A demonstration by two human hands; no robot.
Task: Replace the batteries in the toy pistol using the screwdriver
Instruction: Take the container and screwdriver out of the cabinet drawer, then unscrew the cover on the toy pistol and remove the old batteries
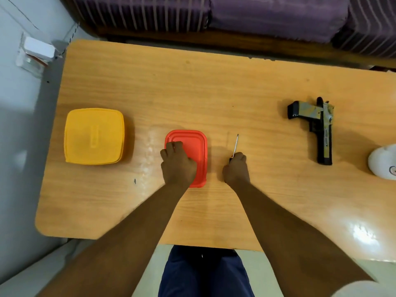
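The toy pistol, black and tan, lies flat at the right of the wooden table, barrel toward me. My right hand is closed around the handle of a thin screwdriver, whose metal shaft points away from me. My left hand rests with curled fingers on the lid of a red plastic box at the table's middle. The pistol lies well to the right of both hands. No batteries show.
A closed yellow plastic box sits at the left of the table. A white rounded object is cut off at the right edge. A purple striped sofa runs behind the table's far edge. My knees are under the near edge.
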